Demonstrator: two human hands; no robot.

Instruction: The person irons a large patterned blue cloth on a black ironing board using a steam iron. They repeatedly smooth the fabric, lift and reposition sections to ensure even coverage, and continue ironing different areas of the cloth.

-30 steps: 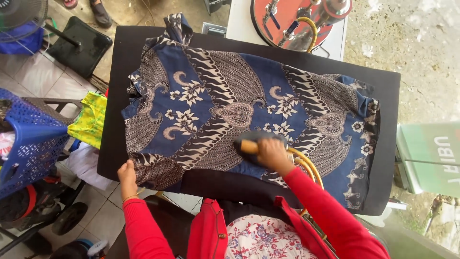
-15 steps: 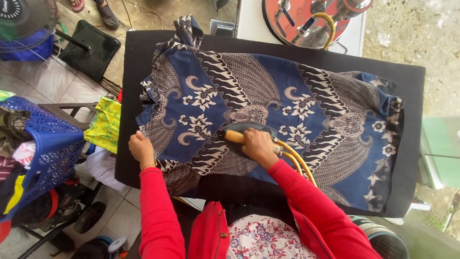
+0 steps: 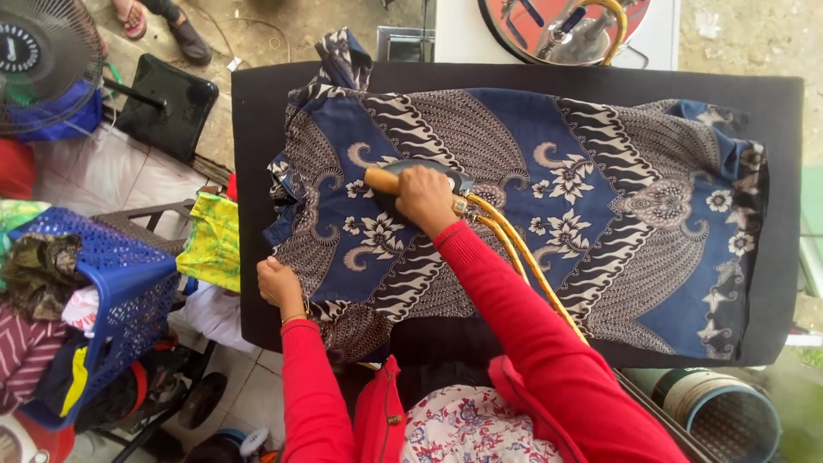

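Mid-frame, iron (image 3: 410,182) is gripped by closed right hand (image 3: 424,197); patterned blue cloth's (image 3: 600,197) edge is pinched by left hand (image 3: 279,285) at lower left.

Left of the hands, a blue laundry basket (image 3: 129,296) stands on pale floor tiles (image 3: 94,176), a fan (image 3: 43,60) further up, and a grey bucket (image 3: 729,416) sits lower right.
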